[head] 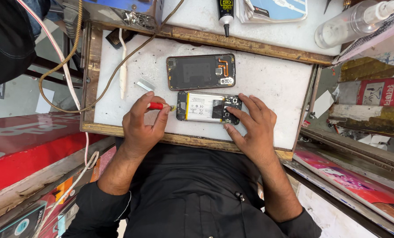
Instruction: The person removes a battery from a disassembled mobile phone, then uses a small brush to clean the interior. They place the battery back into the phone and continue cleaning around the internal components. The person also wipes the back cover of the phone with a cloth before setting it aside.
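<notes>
The screwdriver (158, 106) tip is hidden, clamped in the left hand (140, 128); the opened phone (208, 107) is pressed by the right hand (252, 128), fingers spread, on the scuffed white desk (272, 83).

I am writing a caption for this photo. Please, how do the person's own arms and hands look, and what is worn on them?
Both the left hand and the right hand are bare, without gloves, rings or a watch. Black shirt sleeves are pushed up above the forearms. No markings or cables show on them.
</notes>
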